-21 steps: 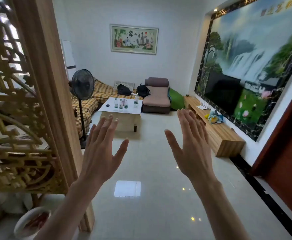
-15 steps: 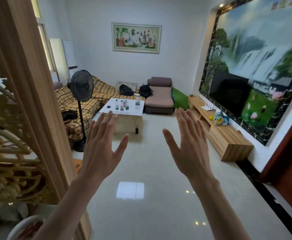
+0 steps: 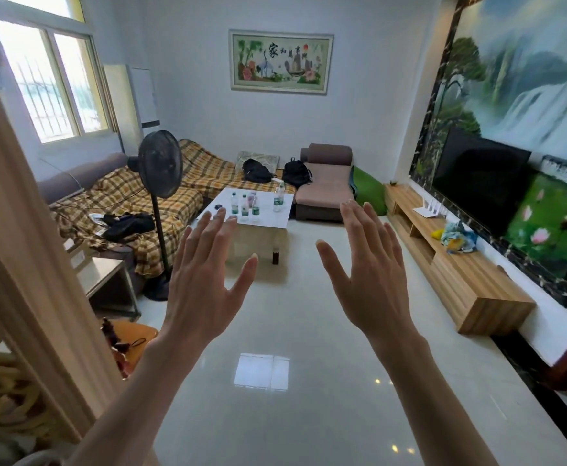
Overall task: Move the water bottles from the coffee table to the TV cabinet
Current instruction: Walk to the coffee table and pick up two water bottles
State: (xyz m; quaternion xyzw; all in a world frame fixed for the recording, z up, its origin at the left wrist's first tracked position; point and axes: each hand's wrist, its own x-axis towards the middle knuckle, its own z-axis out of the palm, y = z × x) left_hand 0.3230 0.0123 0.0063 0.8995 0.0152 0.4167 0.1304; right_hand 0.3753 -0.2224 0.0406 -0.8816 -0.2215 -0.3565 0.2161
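Several clear water bottles (image 3: pixel 244 206) with green labels stand on the white coffee table (image 3: pixel 268 218) far across the room; one bottle (image 3: pixel 278 200) stands apart to the right. The long wooden TV cabinet (image 3: pixel 456 270) runs along the right wall under the black TV (image 3: pixel 477 178). My left hand (image 3: pixel 204 284) and my right hand (image 3: pixel 369 274) are raised in front of me, palms away, fingers spread, holding nothing. Both are well short of the table.
A standing fan (image 3: pixel 159 166) is left of the table beside a plaid-covered sofa (image 3: pixel 134 200). A brown chair (image 3: pixel 325 186) sits behind the table. A wooden screen post (image 3: pixel 23 230) fills the left. A white router (image 3: pixel 430 210) and colourful cloth (image 3: pixel 456 237) lie on the cabinet. Glossy tiled floor (image 3: pixel 309 331) lies between.
The view has advanced past the wooden screen into the room, revealing the window and more sofa. My hands stay raised and spread in much the same pose.
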